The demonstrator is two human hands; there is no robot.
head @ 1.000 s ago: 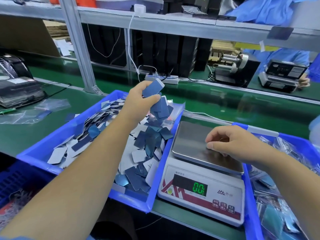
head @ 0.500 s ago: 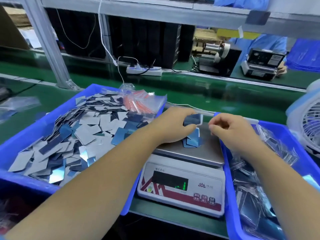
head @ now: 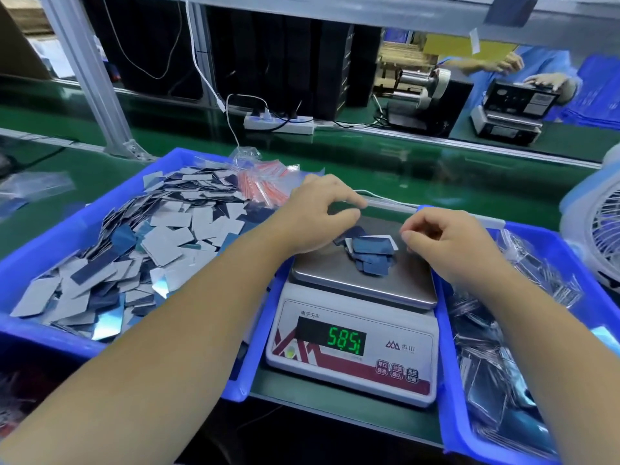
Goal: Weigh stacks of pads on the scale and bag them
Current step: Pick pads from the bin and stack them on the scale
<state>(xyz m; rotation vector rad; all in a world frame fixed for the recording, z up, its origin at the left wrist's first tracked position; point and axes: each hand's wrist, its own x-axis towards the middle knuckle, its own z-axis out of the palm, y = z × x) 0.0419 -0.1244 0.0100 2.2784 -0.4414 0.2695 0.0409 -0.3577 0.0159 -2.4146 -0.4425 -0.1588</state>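
Note:
A small heap of blue and white pads (head: 370, 257) lies on the steel pan of the white scale (head: 352, 364), whose green display reads 58.5. My left hand (head: 315, 213) hovers just left of the heap with relaxed, spread fingers and holds nothing. My right hand (head: 446, 243) hangs at the heap's right side, its fingers loosely curled and nothing in them. Left of the scale stands a blue bin (head: 67, 229) full of loose pads (head: 151, 250).
A second blue bin (head: 543, 239) on the right holds clear bags of pads (head: 486, 347). Empty bags with red strips (head: 265, 186) lie at the left bin's far corner. A fan (head: 600, 229) stands far right, and a power strip (head: 278, 124) beyond the green belt.
My left hand carried a handful of pads from above the left bin to the scale pan and let them go. The display rose from 0.0 to 58.5.

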